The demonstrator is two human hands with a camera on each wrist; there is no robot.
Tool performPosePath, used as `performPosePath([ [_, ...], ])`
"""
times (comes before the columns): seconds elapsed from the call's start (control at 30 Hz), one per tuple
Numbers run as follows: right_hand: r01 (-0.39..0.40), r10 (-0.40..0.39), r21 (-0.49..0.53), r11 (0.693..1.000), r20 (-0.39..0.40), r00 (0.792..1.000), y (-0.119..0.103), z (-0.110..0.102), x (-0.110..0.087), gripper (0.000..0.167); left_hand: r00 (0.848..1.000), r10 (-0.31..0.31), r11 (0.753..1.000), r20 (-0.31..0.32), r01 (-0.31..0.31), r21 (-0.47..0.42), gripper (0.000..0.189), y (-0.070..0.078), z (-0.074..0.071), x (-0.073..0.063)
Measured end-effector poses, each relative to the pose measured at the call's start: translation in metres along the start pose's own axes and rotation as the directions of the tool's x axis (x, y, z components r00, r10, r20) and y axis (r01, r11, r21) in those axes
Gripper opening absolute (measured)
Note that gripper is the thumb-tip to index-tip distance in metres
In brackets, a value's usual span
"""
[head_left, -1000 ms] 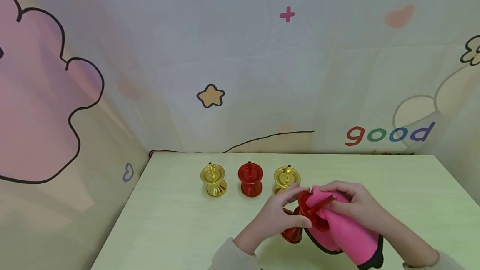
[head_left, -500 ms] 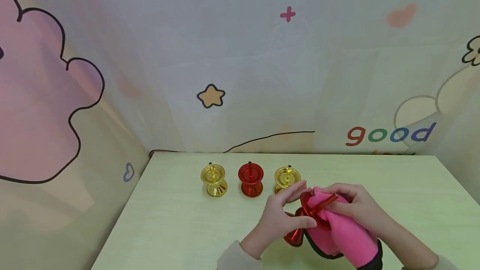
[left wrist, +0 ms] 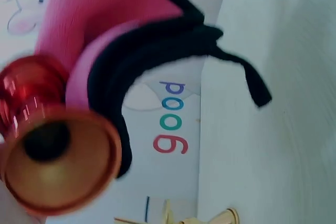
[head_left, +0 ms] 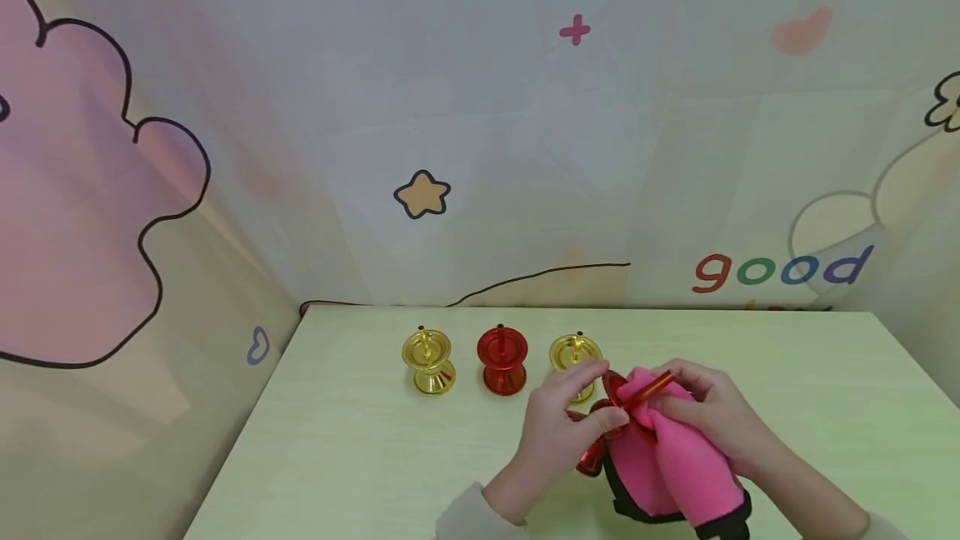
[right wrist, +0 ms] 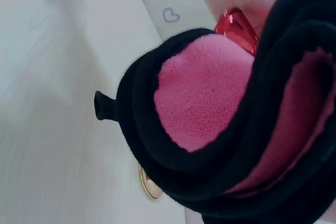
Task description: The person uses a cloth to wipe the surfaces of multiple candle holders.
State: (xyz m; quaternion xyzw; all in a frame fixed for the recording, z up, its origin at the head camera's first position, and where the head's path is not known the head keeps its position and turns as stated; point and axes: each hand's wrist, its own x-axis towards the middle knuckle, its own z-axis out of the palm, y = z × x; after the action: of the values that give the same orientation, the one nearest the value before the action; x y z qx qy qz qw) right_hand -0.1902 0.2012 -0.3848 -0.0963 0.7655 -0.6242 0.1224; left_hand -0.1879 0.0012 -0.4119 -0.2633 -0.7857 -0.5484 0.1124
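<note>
In the head view a red metal candle holder (head_left: 591, 458) is held tilted above the table, its thin stem pointing up to the right. My left hand (head_left: 555, 432) grips it at the dish, thumb in front and the other fingers behind. The right hand (head_left: 712, 411) pinches a pink cloth with black edging (head_left: 693, 465) against the dish, beside the stem. Most of the cloth hangs down below that hand. From the left wrist, the hollow underside of the candle holder (left wrist: 79, 166) faces the camera. Cloth (right wrist: 205, 93) hides most of the work in the right wrist view.
Behind the hands, a gold candle holder (head_left: 427, 363), a red one (head_left: 502, 361) and another gold one (head_left: 573, 351) stand upright in a row on the pale table (head_left: 360, 440). The left hand partly covers the rightmost. A printed backdrop (head_left: 495, 140) rises behind the table.
The candle holder has tilted slightly further, its base and stem tip rising a little. My left hand has shifted slightly right, and the cloth moves along with the right hand's small motion.
</note>
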Motion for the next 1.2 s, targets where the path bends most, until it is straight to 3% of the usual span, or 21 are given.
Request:
performPosePath([
  [0.07, -0.022, 0.022, 0.004, 1.0, -0.041, 0.999, 0.0, 0.002, 0.0, 0.016, 0.996, 0.092, 0.982, -0.015, -0.088, 0.168, 0.049, 0.002, 0.002, -0.003],
  [0.17, -0.034, 0.032, -0.016, 0.999, -0.103, 0.994, -0.002, 0.005, 0.0, 0.02, 0.985, 0.174, 0.912, 0.002, -0.162, 0.378, 0.061, 0.006, 0.004, -0.005],
  [0.27, -0.039, 0.03, -0.057, 0.998, -0.15, 0.988, -0.004, 0.007, 0.0, 0.029, 0.974, 0.227, 0.857, -0.007, -0.196, 0.476, 0.074, 0.008, 0.006, -0.004],
  [0.33, -0.038, 0.025, -0.081, 0.996, -0.163, 0.986, -0.005, 0.008, -0.001, 0.033, 0.97, 0.243, 0.852, -0.017, -0.205, 0.482, 0.08, 0.008, 0.005, -0.002],
  [0.43, -0.015, 0.002, -0.094, 0.995, -0.142, 0.99, -0.005, 0.008, -0.002, 0.034, 0.972, 0.235, 0.889, 0.015, -0.221, 0.402, 0.077, 0.007, 0.001, 0.001],
  [0.53, 0.025, -0.036, -0.117, 0.993, -0.095, 0.995, -0.005, 0.005, -0.004, 0.03, 0.978, 0.133, 0.969, 0.161, -0.162, 0.185, 0.073, 0.004, -0.009, 0.004],
  [0.6, 0.071, -0.08, -0.138, 0.988, -0.057, 0.995, -0.005, 0.004, -0.004, 0.028, 0.958, 0.043, 0.998, 0.283, -0.055, 0.033, 0.069, 0.003, -0.016, 0.006],
  [0.7, 0.116, -0.119, -0.141, 0.983, -0.019, 0.993, -0.007, 0.002, -0.004, 0.025, 0.92, -0.059, 0.989, 0.388, 0.107, -0.104, 0.067, 0.003, -0.022, 0.01],
  [0.77, 0.125, -0.125, -0.107, 0.986, 0.0, 0.992, -0.007, 0.003, -0.002, 0.022, 0.924, -0.075, 0.987, 0.374, 0.121, -0.102, 0.067, 0.002, -0.022, 0.011],
  [0.83, 0.106, -0.107, -0.07, 0.992, -0.007, 0.994, -0.005, 0.003, -0.001, 0.02, 0.952, -0.067, 0.995, 0.298, 0.088, -0.055, 0.067, 0.002, -0.02, 0.009],
  [0.9, 0.088, -0.089, -0.046, 0.995, -0.029, 0.996, -0.003, 0.004, 0.0, 0.019, 0.98, -0.025, 0.999, 0.195, 0.02, 0.027, 0.064, 0.002, -0.016, 0.006],
  [0.97, 0.066, -0.067, -0.03, 0.997, -0.06, 0.996, -0.001, 0.005, 0.001, 0.019, 0.993, 0.053, 0.988, 0.109, -0.068, 0.142, 0.059, 0.002, -0.012, 0.003],
  [1.03, 0.051, -0.054, -0.03, 0.998, -0.095, 0.994, 0.0, 0.007, 0.003, 0.02, 0.989, 0.135, 0.957, 0.061, -0.146, 0.251, 0.056, 0.002, -0.008, 0.0],
  [1.1, 0.026, -0.03, -0.036, 0.999, -0.124, 0.992, 0.0, 0.009, 0.003, 0.023, 0.978, 0.202, 0.915, 0.052, -0.207, 0.345, 0.061, 0.002, -0.005, -0.002],
  [1.13, 0.016, -0.022, -0.045, 0.999, -0.138, 0.99, 0.0, 0.01, 0.003, 0.025, 0.973, 0.223, 0.896, 0.051, -0.225, 0.382, 0.065, 0.002, -0.004, -0.002],
  [1.2, 0.003, -0.014, -0.071, 0.997, -0.157, 0.987, -0.002, 0.012, 0.004, 0.03, 0.972, 0.233, 0.886, 0.039, -0.229, 0.403, 0.072, 0.002, -0.004, -0.001],
])
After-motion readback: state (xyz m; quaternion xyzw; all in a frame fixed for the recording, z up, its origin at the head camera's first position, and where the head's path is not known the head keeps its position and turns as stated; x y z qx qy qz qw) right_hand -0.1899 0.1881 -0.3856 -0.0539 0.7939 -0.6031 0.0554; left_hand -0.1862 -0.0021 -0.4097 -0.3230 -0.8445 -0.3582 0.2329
